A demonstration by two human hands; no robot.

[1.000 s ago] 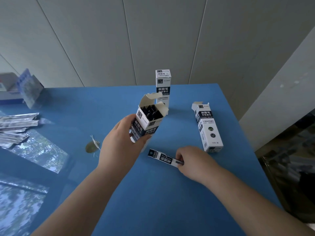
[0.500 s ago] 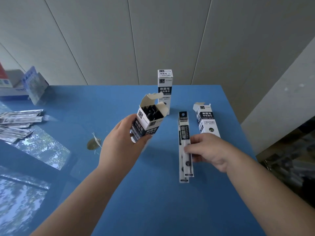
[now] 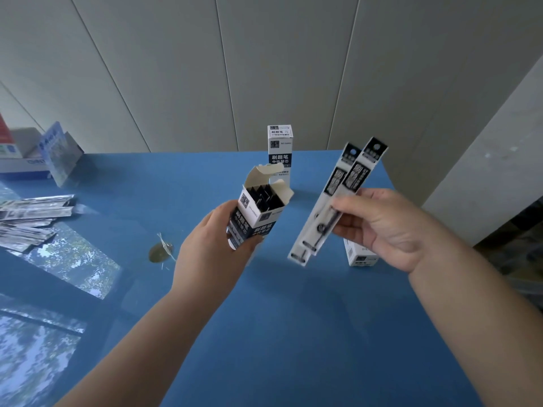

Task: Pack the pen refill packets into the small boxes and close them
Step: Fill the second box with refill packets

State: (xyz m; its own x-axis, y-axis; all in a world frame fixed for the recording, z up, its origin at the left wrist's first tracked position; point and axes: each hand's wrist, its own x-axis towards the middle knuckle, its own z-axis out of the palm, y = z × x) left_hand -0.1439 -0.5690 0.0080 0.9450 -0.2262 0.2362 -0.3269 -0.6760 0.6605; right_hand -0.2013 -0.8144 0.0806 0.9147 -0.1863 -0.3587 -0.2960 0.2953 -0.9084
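The left hand [image 3: 214, 254] grips the small white-and-black cardboard box [image 3: 258, 214], flaps open, already nearly full of packets. The right hand [image 3: 385, 227] pinches two long flat refill packets [image 3: 332, 201] just beside it, above the blue worktop [image 3: 293, 318]. The pair may catch on the crowded opening, bend, or slip apart.

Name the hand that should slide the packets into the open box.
Right. The right hand already holds two refill packets beside the open box, which the left hand grips.
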